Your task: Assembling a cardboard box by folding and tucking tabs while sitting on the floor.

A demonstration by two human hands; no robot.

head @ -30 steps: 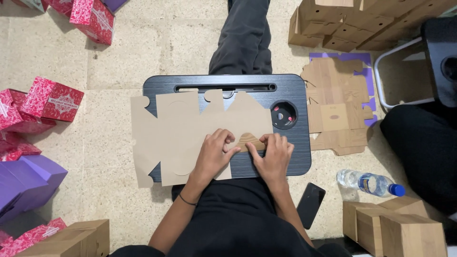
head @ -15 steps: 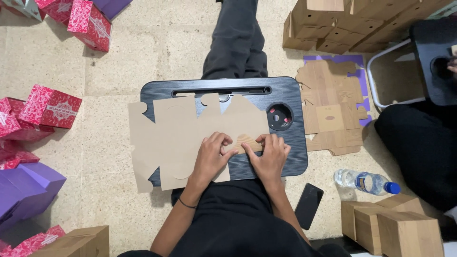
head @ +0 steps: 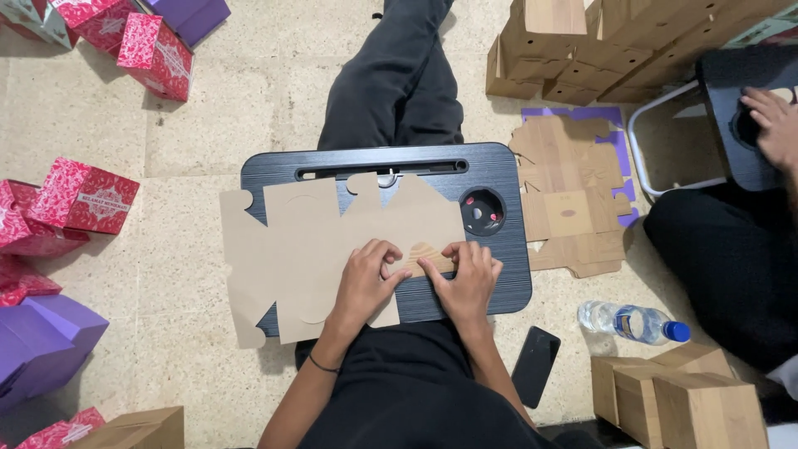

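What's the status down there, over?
Left hand and right hand pressing a flap of the flat cardboard sheet on the black lap tray. Nothing blocking.

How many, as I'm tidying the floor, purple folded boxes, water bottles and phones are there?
Purple folded boxes: 2
Water bottles: 1
Phones: 1
Total: 4

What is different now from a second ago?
Very little. Another person's hand has come onto the black table at top right. The left hand and right hand still press the flat brown cardboard on the black lap tray.
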